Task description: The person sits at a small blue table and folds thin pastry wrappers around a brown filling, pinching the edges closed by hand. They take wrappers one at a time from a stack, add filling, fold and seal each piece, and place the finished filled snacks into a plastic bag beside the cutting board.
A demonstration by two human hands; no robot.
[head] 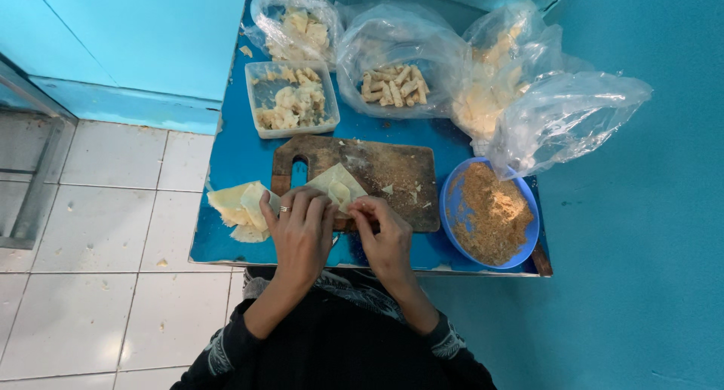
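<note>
Both hands work side by side at the worktop's (226, 156) near edge. The left hand (302, 235) lies flat with fingers curled over the near corner of a pale dough wrapper (337, 185); the right hand (385, 235) pinches that same corner from the right. The wrapper lies on the wooden cutting board (392, 175), directly ahead of the fingers, its far point aimed toward the back edge. Spare wrappers (237, 205) sit at the left edge, a blue bowl of brown crumbs (490, 213) at the right corner. A filled tub (292, 99) and bags of rolls (396, 62) line the back.
</note>
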